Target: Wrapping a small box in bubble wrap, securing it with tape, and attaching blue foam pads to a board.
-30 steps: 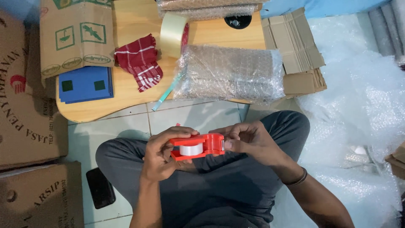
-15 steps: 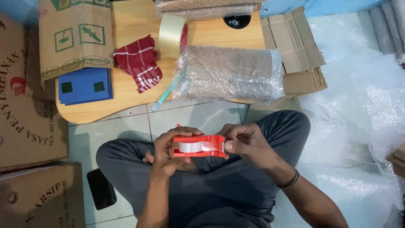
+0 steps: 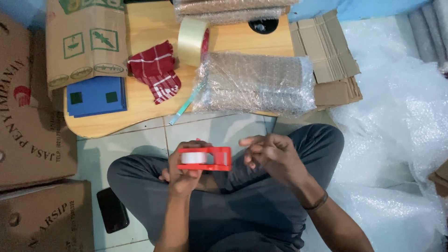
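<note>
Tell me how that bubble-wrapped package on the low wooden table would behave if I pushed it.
The bubble-wrapped package lies flat and broad, so it would probably slide rather than roll or tip. Its plastic skin looks slick on the wooden table. It overhangs the near edge slightly, so a push toward you might drop it.

Flat handheld plastic tape dispenser (image 3: 205, 158): bright red frame, white roll inside. Large roll of packing tape (image 3: 191, 41): pale, translucent cream. Folded cloth (image 3: 155, 71): dark red, thin white check lines. Flat rectangular folder (image 3: 96, 95): solid blue, two small dark green squares. Low wooden table (image 3: 140, 116): light tan, plain grain. Bubble-wrapped rectangular parcel (image 3: 255, 83): clear dotted film over brown. Cardboard box on table (image 3: 86, 44): brown, green printed symbols. Tiled floor (image 3: 140, 135): pale grey-white, dark grout lines. Trousers (image 3: 233, 214): plain dark grey. Flat phone (image 3: 113, 210): black.
</note>
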